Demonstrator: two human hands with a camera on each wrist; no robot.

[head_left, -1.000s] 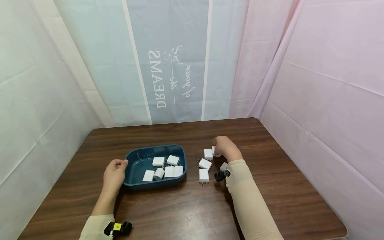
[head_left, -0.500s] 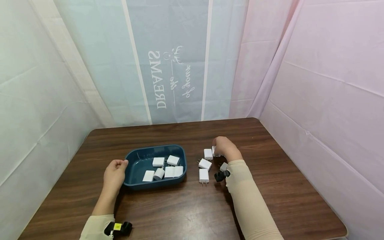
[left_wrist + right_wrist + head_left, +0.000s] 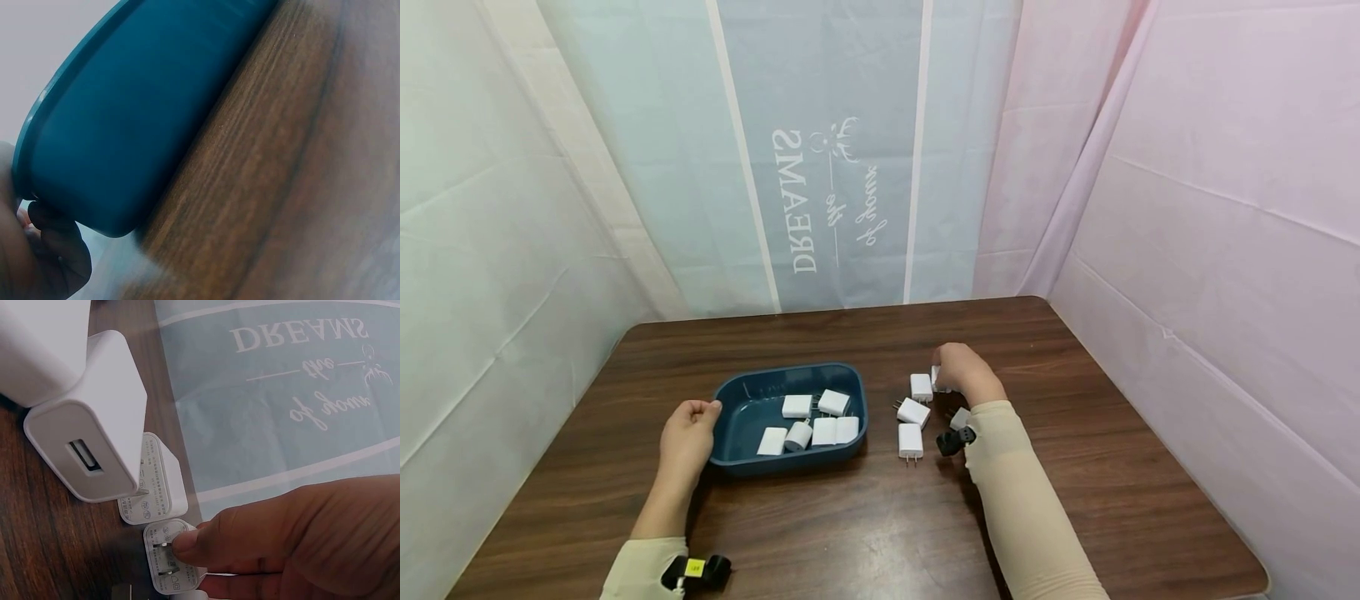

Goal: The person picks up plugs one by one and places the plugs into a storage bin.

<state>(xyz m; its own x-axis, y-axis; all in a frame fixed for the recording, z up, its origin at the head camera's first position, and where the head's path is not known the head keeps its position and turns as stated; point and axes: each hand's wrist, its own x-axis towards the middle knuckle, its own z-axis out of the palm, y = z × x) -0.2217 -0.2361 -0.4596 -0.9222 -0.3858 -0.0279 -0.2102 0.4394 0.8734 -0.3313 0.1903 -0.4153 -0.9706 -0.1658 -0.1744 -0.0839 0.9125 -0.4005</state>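
Observation:
In the head view my left hand pinches the left end of a blue plastic tub. The left wrist view shows curled fingers under its rim. White plug-in chargers lie in the tub, mostly towards its right half. Right of the tub, my right hand holds a white charger between thumb and fingers. Its two-prong face shows in the right wrist view, the thumb resting on it. Most of this charger is hidden behind the hand in the head view.
Several loose chargers, among them one with prongs towards me, lie between tub and right hand. Another charger sits partly behind the right wrist camera. Cloth walls enclose the brown table at the back and sides.

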